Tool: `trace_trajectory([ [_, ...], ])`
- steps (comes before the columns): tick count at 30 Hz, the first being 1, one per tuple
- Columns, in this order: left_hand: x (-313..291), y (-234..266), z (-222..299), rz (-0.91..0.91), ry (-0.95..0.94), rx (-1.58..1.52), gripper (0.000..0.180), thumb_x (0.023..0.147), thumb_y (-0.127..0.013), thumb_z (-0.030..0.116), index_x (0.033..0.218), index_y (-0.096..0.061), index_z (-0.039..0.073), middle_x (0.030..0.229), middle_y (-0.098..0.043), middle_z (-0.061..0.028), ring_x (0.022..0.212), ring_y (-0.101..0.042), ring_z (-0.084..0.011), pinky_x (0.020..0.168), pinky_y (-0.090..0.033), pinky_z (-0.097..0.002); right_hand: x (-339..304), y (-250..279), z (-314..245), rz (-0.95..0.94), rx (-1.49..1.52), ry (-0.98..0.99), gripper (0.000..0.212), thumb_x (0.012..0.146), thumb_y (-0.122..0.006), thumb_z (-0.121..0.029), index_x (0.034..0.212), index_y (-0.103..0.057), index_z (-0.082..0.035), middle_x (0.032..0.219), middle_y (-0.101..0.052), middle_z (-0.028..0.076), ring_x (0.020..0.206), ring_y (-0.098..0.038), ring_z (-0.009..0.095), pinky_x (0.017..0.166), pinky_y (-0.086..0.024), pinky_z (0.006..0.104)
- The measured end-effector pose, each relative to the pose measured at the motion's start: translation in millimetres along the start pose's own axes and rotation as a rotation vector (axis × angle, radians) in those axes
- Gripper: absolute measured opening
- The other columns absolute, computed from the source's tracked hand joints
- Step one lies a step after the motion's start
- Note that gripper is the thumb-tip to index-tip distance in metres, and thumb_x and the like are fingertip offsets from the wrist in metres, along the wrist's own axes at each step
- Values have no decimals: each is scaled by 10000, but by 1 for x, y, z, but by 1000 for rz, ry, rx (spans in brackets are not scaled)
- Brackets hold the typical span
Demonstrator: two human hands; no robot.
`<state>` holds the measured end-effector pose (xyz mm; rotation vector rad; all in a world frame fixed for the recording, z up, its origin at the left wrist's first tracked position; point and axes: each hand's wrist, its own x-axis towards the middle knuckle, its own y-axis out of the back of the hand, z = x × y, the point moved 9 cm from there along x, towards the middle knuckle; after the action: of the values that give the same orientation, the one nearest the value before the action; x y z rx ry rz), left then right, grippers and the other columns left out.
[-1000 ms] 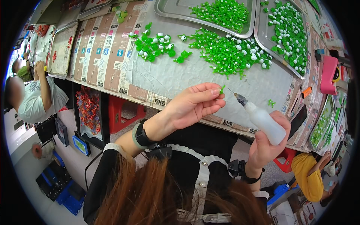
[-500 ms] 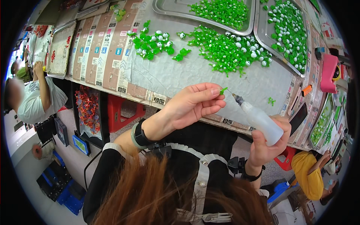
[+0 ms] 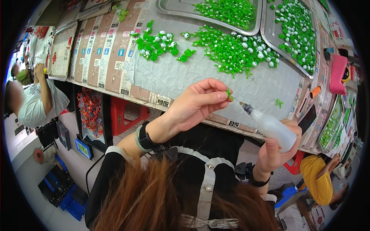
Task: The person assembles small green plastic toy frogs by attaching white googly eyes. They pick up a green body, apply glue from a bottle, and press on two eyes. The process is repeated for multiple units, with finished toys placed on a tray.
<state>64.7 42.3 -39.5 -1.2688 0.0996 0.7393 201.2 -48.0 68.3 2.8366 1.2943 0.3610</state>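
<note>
Between thumb and fingertips, my left hand (image 3: 202,101) pinches a small green plastic figure piece (image 3: 230,96). My right hand (image 3: 278,154) is wrapped round a translucent white squeeze bottle (image 3: 274,130), tilted so that its thin needle tip points up and left at the piece. The needle's end is at or very close to the piece; whether they touch I cannot tell. Past my hands a heap of green pieces (image 3: 227,54), some with white eyeballs, lies on pale sheeting (image 3: 185,81). A smaller group of green pieces with eyeballs (image 3: 156,44) lies to its left.
Metal trays of green parts stand at the back (image 3: 173,8) and back right (image 3: 269,32). One loose green piece (image 3: 279,103) lies right of my hands, near a dark phone (image 3: 307,120), an orange object (image 3: 315,92) and a pink holder (image 3: 338,75). Other people sit at both sides.
The bottle in my right hand has shifted slightly right and down. The green piece has turned more upright in my left fingers.
</note>
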Motion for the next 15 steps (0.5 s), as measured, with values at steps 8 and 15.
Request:
trace_trajectory([
  [8, 0, 0, 2, 9, -30, 14, 90, 753, -503, -10, 831, -496, 32, 889, -519, -71, 821, -522, -132, 738, -453, -222, -1, -1, 3, -30, -32, -29, 429, 555, -733, -215, 806, -433, -39, 738, -435, 53, 657, -433, 128, 603, -367, 234],
  [15, 0, 0, 3, 10, -31, 18, 90, 752, -501, -13, 830, -498, 32, 887, -521, -71, 822, -521, -132, 740, -451, -226, -1, -4, 1, -21, -13, -11, 411, 561, -725, -194, 807, -433, -41, 739, -434, 53, 647, -422, 123, 604, -355, 231],
])
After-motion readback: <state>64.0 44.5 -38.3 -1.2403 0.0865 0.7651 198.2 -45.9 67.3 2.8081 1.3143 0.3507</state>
